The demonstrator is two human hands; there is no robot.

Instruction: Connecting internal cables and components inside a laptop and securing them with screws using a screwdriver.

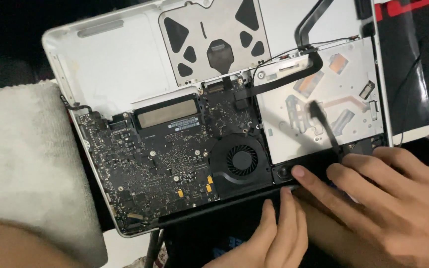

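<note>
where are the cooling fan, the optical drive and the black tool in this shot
cooling fan [241, 160]: head view, on the hub at the middle of its blades
optical drive [346, 82]: head view, on its bare silver top plate
black tool [327, 130]: head view, midway along its thin shaft

In front of you: one opened laptop [115, 64], one round cooling fan [242, 160], one silver optical drive [323, 99], one white towel [21, 159], and your two hands, left hand [269, 238] and right hand [398, 203].
</note>
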